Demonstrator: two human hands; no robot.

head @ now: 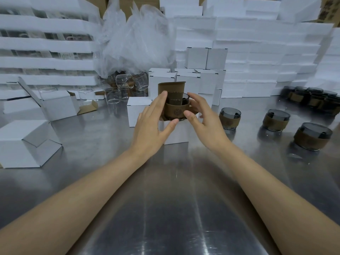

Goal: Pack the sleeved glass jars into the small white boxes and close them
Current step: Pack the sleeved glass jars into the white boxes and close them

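— So, which step?
— Loading: the sleeved jar [175,112] is sitting half inside the open box [175,133]. The right grip [204,122] is curling round it, and the left grip [150,124] is pressing straight-fingered.
— Next?
— Probably pushing down, then folding the flap [172,87].

**Body check: my arms and hands**

Both forearms are bare from the lower frame edge up to the wrists. My left hand [152,124] and right hand [204,124] are bare as well, with slim fingers and short-trimmed nails, as far as the thumbs show.
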